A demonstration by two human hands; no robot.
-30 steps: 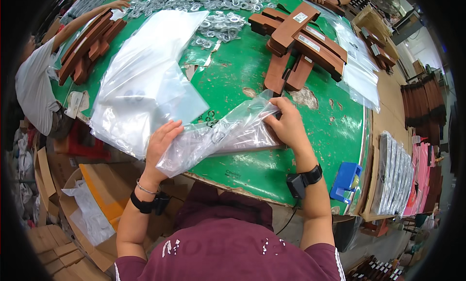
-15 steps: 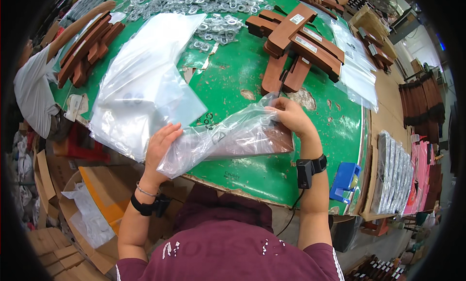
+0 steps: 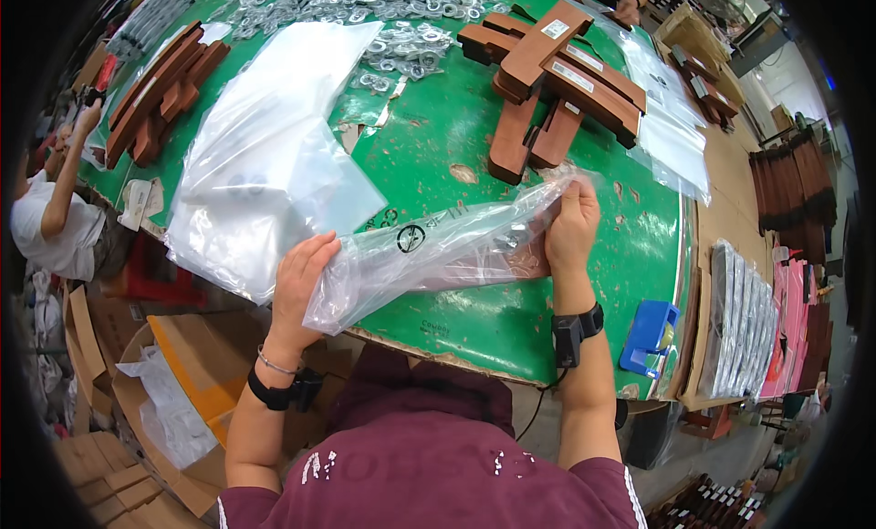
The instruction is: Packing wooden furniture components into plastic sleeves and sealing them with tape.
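A clear plastic bag [image 3: 401,260] with dark printed marks lies stretched between my hands near the table's front edge. Inside it shows a flat reddish-brown piece [image 3: 474,272], blurred by the film. My right hand [image 3: 575,226] pinches the bag's right end, thumb over the film, and lifts it a little. Around the left end, the fingers of my left hand [image 3: 306,278] are closed together on the plastic; what they press underneath is partly hidden.
Beside my left hand lies a stack of clear bags [image 3: 265,155]. Brown wooden-looking parts [image 3: 557,82] are piled ahead, with small bagged rings [image 3: 356,4] at the back. A blue tape dispenser [image 3: 649,337] stands right. Co-workers are at the left [image 3: 64,209] and far right.
My right hand has moved right and drawn the bag's end out, so the film is straighter. My left hand stays almost in place. The left co-worker's arm has pulled back from the brown parts.
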